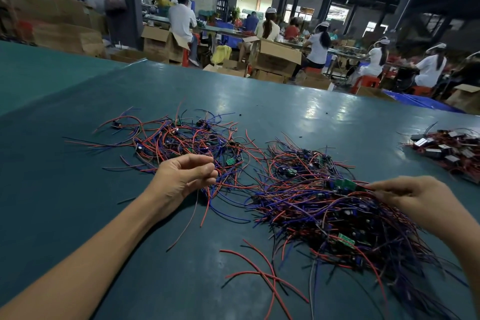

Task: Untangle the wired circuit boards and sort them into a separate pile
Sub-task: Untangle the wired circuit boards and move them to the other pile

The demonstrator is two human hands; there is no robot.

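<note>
Left hand: fingers curled, thumb and fingertips pinching wire strands at the near edge of the left pile of wired boards. Right hand: fingertips pinching strands on top of the right pile, just beside a green circuit board. Both piles lie on the green table, nearly touching. A heap of black modules sits far right, well apart.

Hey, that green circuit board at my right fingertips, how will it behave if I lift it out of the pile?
The green circuit board itself is probably stiff and light, but its wires look floppy and will likely trail. They run into the dense right pile, so expect snagging and neighbours dragging along. A slow pull with your right hand seems safest.
</note>
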